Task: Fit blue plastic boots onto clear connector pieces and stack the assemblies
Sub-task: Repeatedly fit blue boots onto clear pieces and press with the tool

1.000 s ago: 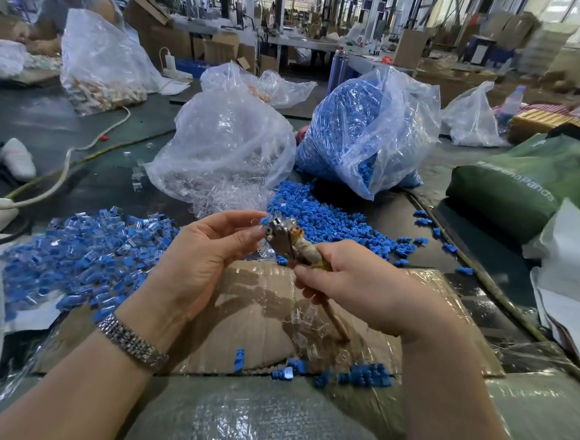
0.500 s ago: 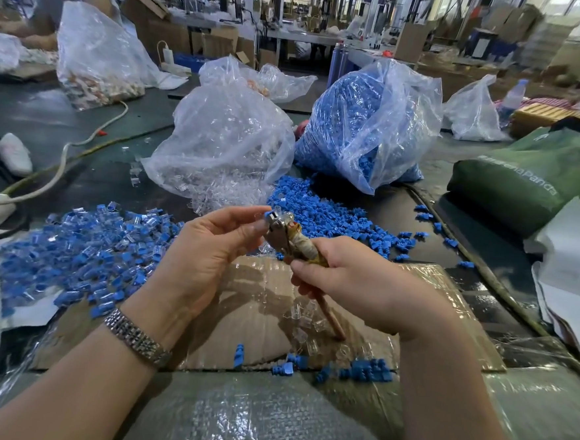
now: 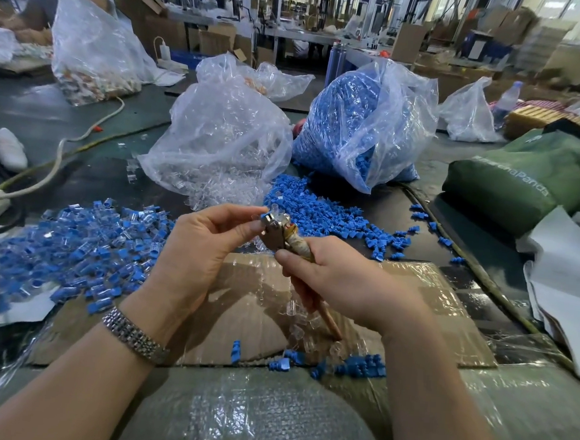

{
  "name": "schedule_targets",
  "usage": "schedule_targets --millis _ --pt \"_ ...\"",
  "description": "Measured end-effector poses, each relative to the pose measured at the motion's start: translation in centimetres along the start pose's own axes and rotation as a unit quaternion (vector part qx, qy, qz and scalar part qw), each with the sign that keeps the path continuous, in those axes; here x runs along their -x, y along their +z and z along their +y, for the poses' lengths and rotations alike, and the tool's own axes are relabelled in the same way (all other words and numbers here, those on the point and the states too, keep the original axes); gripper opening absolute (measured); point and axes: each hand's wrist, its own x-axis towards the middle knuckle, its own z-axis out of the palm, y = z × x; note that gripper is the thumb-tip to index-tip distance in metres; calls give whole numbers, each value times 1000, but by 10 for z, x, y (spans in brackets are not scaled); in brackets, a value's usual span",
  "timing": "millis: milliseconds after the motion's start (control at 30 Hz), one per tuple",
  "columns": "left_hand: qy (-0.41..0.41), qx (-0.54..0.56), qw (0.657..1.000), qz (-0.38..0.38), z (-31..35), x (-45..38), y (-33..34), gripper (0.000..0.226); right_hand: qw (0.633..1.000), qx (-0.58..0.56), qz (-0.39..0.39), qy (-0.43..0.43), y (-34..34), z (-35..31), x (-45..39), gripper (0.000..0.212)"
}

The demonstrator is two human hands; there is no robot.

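Above taped cardboard [image 3: 413,297], right hand [image 3: 342,285] grips tool [image 3: 280,236], left hand [image 3: 197,251] pinches its tip

Bare cardboard [image 3: 424,298] lies open between blue piles [image 3: 73,252], hemmed by bags [image 3: 218,139] behind.

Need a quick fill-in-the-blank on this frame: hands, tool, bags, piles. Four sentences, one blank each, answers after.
1. The right hand grips a ____ handled tool.
2. The left hand wears a metal ____ on its wrist.
3. The bag of blue boots stands to the ____ of the bag of clear connectors.
4. The pile of finished assemblies lies on the person's ____ side.

Answers: wooden; bracelet; right; left
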Motion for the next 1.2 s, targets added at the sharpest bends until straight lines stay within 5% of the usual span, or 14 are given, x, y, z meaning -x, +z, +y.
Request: schedule_targets --millis 200,300,367,467,567,700,800,900,1000,1200 --pt "7 11 999 35 -6 -7 -10 18 997 -69 4 44 -18 6 5 36" --pt "28 -134 988 65 -10 -8 -17 19 992 -22 98 79 -26 13 2 34" --pt "46 -303 947 100 -11 -8 -17 15 978 94 148 114 -28 21 -1 30" --pt "37 -526 839 134 -9 -6 -19 9 949 199 152 192 -25 35 -8 18" --pt "27 -634 765 113 -11 -3 -21 9 925 253 129 251 -20 44 -11 20" --pt "97 -591 800 -42 -22 -2 2 37 912 287 135 259 -17 46 -15 35" --pt "99 -598 784 -131 -33 -4 18 50 916 318 176 169 -10 43 -26 39" --pt "89 -621 765 -147 -39 -5 17 53 921 350 160 61 2 37 -42 42" --pt "99 -621 764 -144 -39 -5 20 56 923 366 109 50 12 36 -51 48" --pt "108 -520 837 -130 -31 -6 18 41 958 274 82 -3 9 28 -48 33"
